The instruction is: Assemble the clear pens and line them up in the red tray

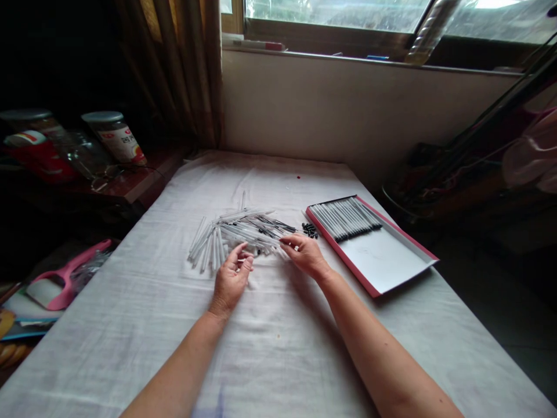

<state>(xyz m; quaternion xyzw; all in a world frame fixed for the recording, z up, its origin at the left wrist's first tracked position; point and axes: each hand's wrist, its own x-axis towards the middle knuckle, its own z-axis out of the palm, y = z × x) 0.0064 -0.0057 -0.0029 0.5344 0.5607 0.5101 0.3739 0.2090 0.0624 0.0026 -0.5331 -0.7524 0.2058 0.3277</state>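
Note:
A loose pile of clear pen barrels and thin refills lies in the middle of a white cloth-covered table. My left hand rests at the pile's near edge, fingers curled round a clear barrel. My right hand is at the pile's right end, fingertips pinched on a thin piece I cannot make out. A small heap of black caps sits just beyond my right hand. To the right, a flat red-edged box lid holds a row of assembled pens at its far end.
A dark side table at the left carries jars and a red tin. A pink object lies lower left. Curtain, wall and a window sill stand behind the table; cluttered dark things fill the right side.

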